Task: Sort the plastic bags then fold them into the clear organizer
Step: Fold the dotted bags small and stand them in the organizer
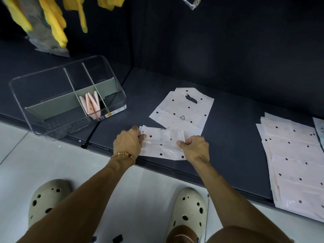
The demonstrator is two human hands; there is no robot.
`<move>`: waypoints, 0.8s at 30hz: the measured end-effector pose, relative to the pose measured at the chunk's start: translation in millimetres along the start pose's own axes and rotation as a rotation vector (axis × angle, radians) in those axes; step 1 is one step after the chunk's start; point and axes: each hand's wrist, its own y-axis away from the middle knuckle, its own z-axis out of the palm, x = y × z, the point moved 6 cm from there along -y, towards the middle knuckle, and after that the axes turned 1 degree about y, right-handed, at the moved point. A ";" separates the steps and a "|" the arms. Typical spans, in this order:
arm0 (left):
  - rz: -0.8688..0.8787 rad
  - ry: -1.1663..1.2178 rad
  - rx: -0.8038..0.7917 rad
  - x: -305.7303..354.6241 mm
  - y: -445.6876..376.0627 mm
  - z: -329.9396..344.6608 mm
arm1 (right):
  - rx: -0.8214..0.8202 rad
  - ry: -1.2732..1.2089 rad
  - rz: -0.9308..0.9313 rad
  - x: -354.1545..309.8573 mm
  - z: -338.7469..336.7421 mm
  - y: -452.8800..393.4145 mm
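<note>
A pale pink plastic bag with dark dots (pixel 163 146) lies partly folded near the front edge of the dark shelf (pixel 236 120). My left hand (pixel 128 142) pinches its left end and my right hand (pixel 194 146) pinches its right side, fingers curled over the fold. Behind it a second dotted bag (pixel 184 111) lies flat with its handle cutout up. The clear organizer (pixel 26 88) stands at the left, tilted, with grey dividers; three folded pink bags (pixel 90 103) stand in its middle front compartment.
A stack of several dotted pink bags (pixel 294 162) lies on the right of the shelf, overhanging the front edge. Yellow and grey bags (pixel 50 23) hang at the top left. A dark wall rises behind. Pale floor and my two clogs are below.
</note>
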 end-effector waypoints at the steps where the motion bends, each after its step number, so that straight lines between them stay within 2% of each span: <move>1: -0.012 -0.024 0.011 0.4 1.6 -1.2 | -0.001 0.006 -0.002 -1.0 0.5 -0.8; 4: 0.060 -0.071 0.168 9.8 12.7 -13.2 | -0.005 0.039 -0.013 -3.5 1.6 -3.7; 7: 0.506 -0.079 0.255 35.4 36.8 -8.8 | -0.001 0.036 -0.013 -2.0 2.2 -5.1; 8: 0.647 -0.096 0.213 39.3 44.5 0.0 | -0.003 0.032 -0.012 -1.3 2.3 -5.7; 9: 0.715 -0.110 0.145 38.5 49.5 8.9 | -0.010 0.031 -0.015 -1.3 2.1 -5.9; 11: 0.683 -0.093 0.029 29.1 49.1 21.4 | -0.026 0.025 -0.033 -2.2 1.9 -5.7; 13: 0.650 -0.072 0.032 22.6 46.8 23.5 | -0.001 0.011 -0.060 -2.8 -1.7 -4.1; 15: 0.648 -0.077 0.036 23.0 46.6 23.3 | 0.125 0.072 -0.138 -3.5 -10.6 4.2; 17: 0.640 -0.072 0.023 24.8 46.7 23.4 | 0.313 0.268 -0.414 -17.5 -14.3 24.1; 18: 0.639 -0.069 0.024 25.9 47.4 23.0 | 0.351 0.351 -0.591 -27.1 -7.7 37.4; 19: 0.643 -0.063 0.031 26.4 47.7 22.3 | 0.308 0.402 -0.753 -34.4 5.8 49.6; 20: 0.651 -0.055 0.034 26.4 48.4 21.8 | 0.168 0.437 -0.867 -37.5 24.8 59.1; 22: 0.678 -0.060 0.005 25.2 50.6 22.7 | -0.118 0.533 -0.938 -29.3 57.6 72.0; 24: 0.702 -0.089 -0.021 19.8 50.6 23.8 | -0.190 0.677 -0.946 -16.5 66.0 71.3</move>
